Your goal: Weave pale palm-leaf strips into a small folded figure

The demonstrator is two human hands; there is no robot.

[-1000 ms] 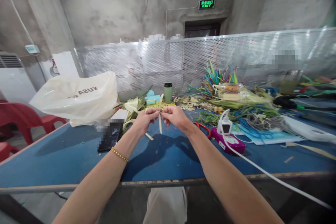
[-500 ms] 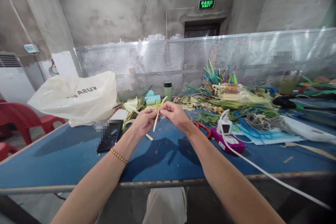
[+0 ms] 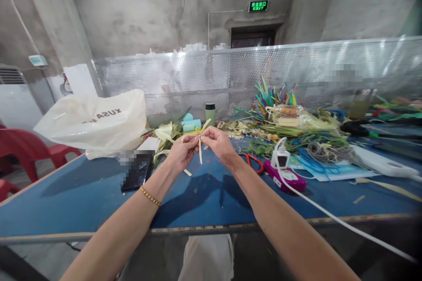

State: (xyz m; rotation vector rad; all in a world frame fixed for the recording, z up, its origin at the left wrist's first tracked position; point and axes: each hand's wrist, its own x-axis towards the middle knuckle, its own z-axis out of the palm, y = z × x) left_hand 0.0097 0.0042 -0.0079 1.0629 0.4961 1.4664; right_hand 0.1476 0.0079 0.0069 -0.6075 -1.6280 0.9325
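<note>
Above the blue table, my two hands meet around a narrow pale strip point(image 3: 200, 154) that looks like dried husk or leaf. My left hand point(image 3: 182, 153), with a gold beaded bracelet on its wrist, pinches the strip near its middle between thumb and fingertips. From the other side, my right hand point(image 3: 220, 144) pinches it at the same spot. One end of the strip hangs below the fingers and the other sticks up above them. The fingers hide the middle part. A short pale scrap point(image 3: 187, 173) lies on the table below my left hand.
To the left are a white plastic bag point(image 3: 95, 118) and a dark phone or tablet point(image 3: 138, 173). A green bottle point(image 3: 210, 114) stands behind my hands. On the right lie red-handled scissors point(image 3: 255, 164), a purple power block point(image 3: 285, 176) with a white cable, and heaped cords point(image 3: 318, 151).
The strip's lower end has swung to the right and now hangs nearly straight down. Both hands keep their pinch at almost the same place.
</note>
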